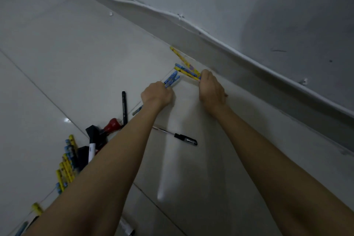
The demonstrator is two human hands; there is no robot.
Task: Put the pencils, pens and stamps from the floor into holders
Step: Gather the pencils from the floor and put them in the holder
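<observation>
Pencils [184, 67] gripped in both hands, left [157, 95] and right [211, 90].

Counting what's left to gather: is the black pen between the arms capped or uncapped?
Capped, as far as it shows: the pen lies flat on the floor, a black clipped cap covering its right end.

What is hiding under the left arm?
Under the bare left arm, a row of yellow and blue pencils, a white marker and a red-handled stamp poke out. Their covered ends, and anything further beneath, cannot be seen.
</observation>
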